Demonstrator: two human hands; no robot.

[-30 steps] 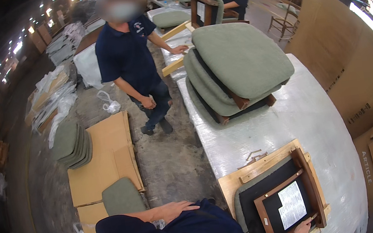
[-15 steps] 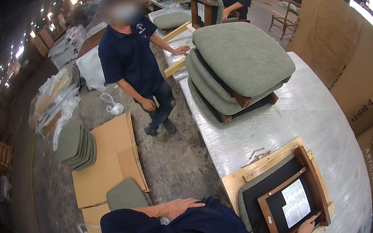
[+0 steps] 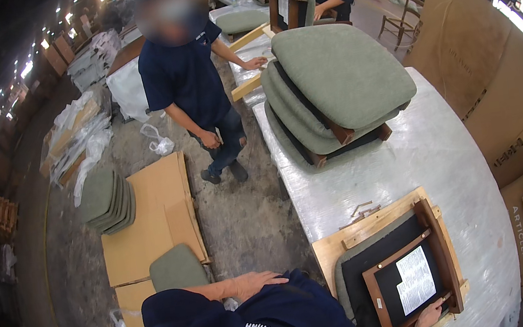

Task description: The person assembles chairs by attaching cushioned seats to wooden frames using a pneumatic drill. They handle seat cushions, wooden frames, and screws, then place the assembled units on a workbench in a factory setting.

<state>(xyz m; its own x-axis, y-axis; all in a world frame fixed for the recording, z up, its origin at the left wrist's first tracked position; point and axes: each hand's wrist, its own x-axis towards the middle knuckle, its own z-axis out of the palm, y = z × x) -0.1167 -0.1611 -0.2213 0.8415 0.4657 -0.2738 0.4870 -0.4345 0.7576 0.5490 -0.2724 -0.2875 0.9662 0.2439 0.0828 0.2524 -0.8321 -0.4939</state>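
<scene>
My left hand (image 3: 258, 283) lies flat against the front of my navy shirt, fingers stretched out, holding nothing. On the work table, my right hand (image 3: 431, 315) has its fingers closed at the near corner of a brown wooden frame (image 3: 375, 298). Whatever may be in those fingers is too small to make out. This frame sits on the black underside of an upside-down green chair cushion (image 3: 348, 265), with a white label (image 3: 416, 281) inside it. Beneath the cushion is a pale wooden board (image 3: 327, 253). Several thin bolts (image 3: 360, 214) lie at the board's far edge.
A stack of green upholstered chair parts (image 3: 343, 78) stands farther along the plastic-covered table (image 3: 326, 198). A co-worker (image 3: 185, 74) faces me on the left, one hand on the table. More green cushions (image 3: 106, 200) sit on cardboard (image 3: 148, 213). Cardboard sheets (image 3: 495, 64) rise at right.
The view has shifted slightly. My right hand stays at the same frame corner, and my left hand stays on my shirt. The co-worker has shifted slightly, head tilting lower.
</scene>
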